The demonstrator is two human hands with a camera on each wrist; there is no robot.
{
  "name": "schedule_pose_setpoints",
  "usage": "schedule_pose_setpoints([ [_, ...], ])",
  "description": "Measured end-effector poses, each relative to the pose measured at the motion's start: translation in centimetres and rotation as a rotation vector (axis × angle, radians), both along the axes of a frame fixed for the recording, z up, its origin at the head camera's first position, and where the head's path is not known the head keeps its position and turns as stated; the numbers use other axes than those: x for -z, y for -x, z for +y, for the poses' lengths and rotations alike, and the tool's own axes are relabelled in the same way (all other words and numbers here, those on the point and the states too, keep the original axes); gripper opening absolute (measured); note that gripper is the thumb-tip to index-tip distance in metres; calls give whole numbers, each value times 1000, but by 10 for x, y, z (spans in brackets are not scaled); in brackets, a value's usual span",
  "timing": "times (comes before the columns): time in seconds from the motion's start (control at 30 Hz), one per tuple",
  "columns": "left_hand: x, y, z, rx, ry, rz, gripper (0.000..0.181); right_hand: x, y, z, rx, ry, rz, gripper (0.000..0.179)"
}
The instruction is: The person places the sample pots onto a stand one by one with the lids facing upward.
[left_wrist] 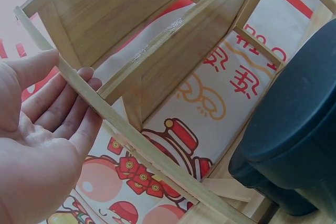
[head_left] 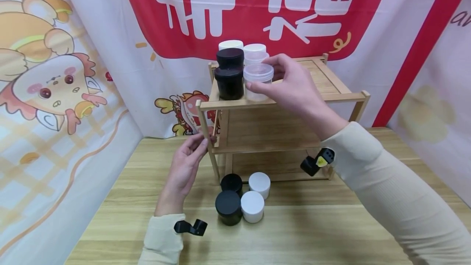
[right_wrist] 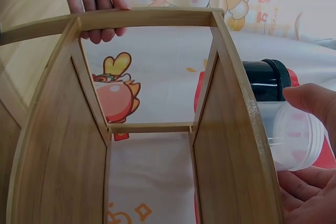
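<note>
My right hand [head_left: 290, 83] holds a clear plastic jar [head_left: 259, 83] between thumb and fingers at the front edge of the wooden rack's top shelf [head_left: 324, 75]. I cannot tell whether its base bears fully on the shelf. Just left of it is a black jar [head_left: 230, 83], with another black jar [head_left: 230, 58] behind. White-topped jars [head_left: 231, 44] and a second clear jar [head_left: 256, 56], partly hidden, are farther back. Low on the rack's left side, my left hand [head_left: 185, 167] grips the front post [left_wrist: 79, 85], thumb on one side and fingers on the other.
On the table [head_left: 294, 232] before the rack stand two black jars [head_left: 228, 207] and two white jars [head_left: 252, 206], close together. The rack's middle shelf [head_left: 272, 128] and bottom shelf [head_left: 272, 166] lie under the top one. A printed cloth [head_left: 176, 72] hangs behind.
</note>
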State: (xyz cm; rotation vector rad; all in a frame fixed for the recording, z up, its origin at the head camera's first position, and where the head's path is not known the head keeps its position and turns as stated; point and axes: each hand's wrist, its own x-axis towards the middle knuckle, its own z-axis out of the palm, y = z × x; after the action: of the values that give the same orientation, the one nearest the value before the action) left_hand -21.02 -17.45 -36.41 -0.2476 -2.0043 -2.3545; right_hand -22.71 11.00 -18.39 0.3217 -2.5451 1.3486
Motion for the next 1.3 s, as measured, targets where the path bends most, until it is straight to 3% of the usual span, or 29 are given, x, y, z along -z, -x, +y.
schedule_pose_setpoints([
  [0.6, 1, 0, 1, 0, -3, 8, 37, -8, 12, -2, 26, -40, -69, 80],
  [1.3, -2, -2, 1, -14, 15, 4, 48, -5, 12, -8, 65, -34, -62, 81],
])
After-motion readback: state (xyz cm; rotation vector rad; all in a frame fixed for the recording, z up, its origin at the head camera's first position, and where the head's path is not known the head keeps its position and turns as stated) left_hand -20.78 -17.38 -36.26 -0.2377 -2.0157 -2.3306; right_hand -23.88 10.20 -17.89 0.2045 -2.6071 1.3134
